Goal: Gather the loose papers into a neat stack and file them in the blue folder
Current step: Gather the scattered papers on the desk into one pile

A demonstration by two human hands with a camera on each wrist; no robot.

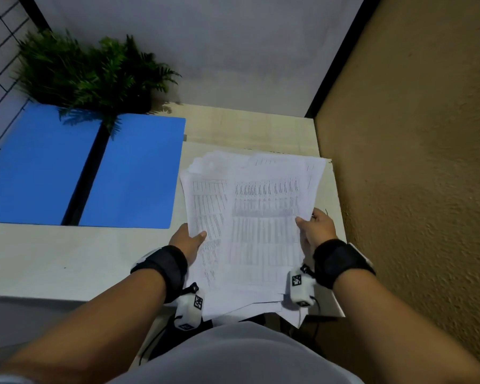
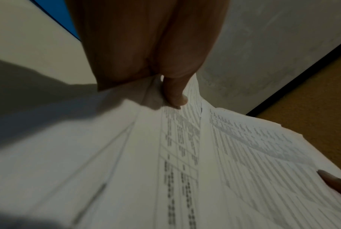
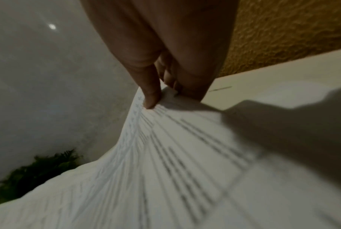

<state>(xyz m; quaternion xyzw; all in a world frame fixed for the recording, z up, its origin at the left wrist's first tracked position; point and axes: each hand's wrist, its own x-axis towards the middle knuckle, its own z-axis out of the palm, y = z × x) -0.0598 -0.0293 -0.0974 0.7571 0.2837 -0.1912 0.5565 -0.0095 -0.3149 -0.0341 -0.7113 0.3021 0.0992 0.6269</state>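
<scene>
White printed papers (image 1: 250, 225), blurred and unevenly fanned, sit right of the open blue folder (image 1: 133, 173); left hand (image 1: 187, 241) and right hand (image 1: 317, 231) pinch their side edges, fingers hidden beneath.

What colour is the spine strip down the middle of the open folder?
Black, between two blue panels of the open plastic folder; clearest in the head view.

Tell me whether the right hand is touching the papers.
Touching. The right wrist view shows the right hand pinching the papers' edge, thumb on top.
</scene>
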